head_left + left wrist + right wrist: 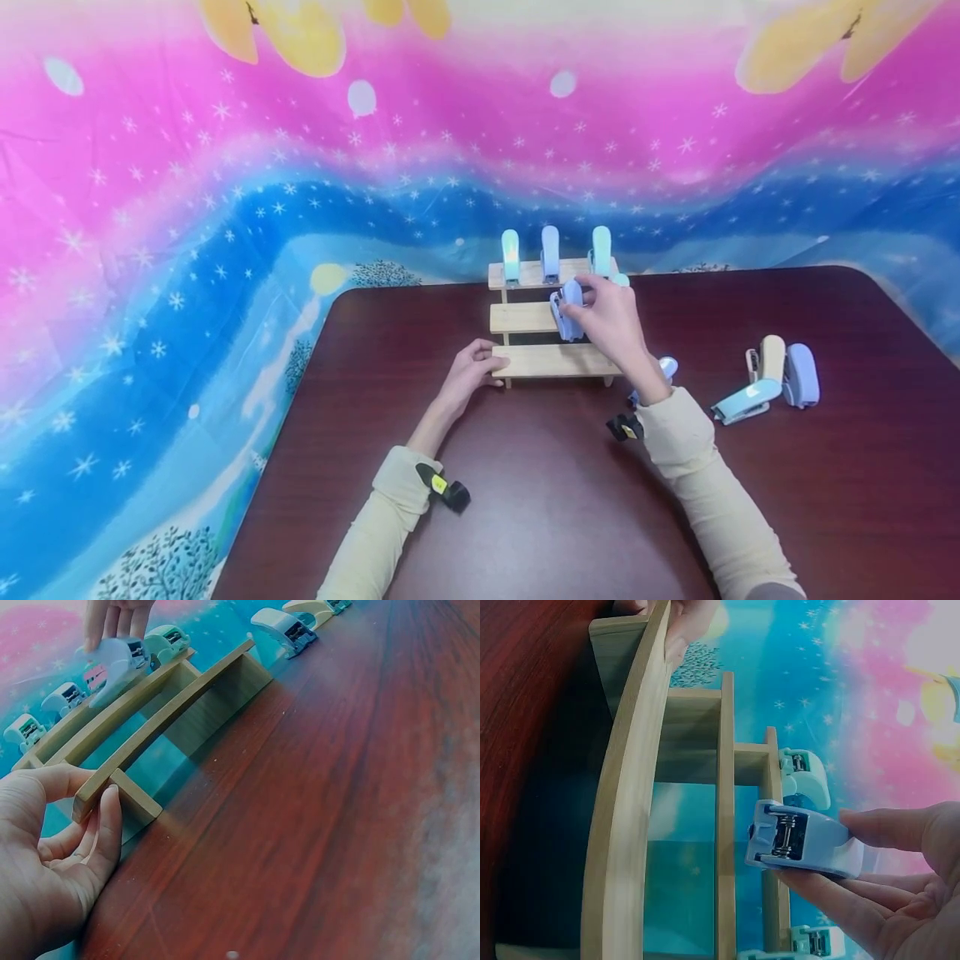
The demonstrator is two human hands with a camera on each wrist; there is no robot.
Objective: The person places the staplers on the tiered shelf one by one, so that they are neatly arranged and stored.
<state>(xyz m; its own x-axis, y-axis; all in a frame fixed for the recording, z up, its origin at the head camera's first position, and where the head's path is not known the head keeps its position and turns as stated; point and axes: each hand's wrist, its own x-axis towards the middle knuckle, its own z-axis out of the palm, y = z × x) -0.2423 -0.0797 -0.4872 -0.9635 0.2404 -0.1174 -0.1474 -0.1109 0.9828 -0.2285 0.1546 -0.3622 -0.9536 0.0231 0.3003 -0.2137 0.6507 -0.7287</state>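
Note:
A three-tier wooden rack stands on the table. My left hand grips the left end of its lowest shelf, thumb above and fingers beneath in the left wrist view. A lavender stapler is pinched between thumb and fingers of my right hand, tilted upright at the middle shelf; whether it touches the shelf I cannot tell. On the top shelf stand a mint stapler, a lavender one and another mint one. One more mint stapler is partly hidden behind my right hand.
Right of the rack, a blue-lavender stapler lies partly behind my right wrist. Further right on the dark red table are a cream stapler, a mint one and a lavender one. A patterned cloth hangs behind.

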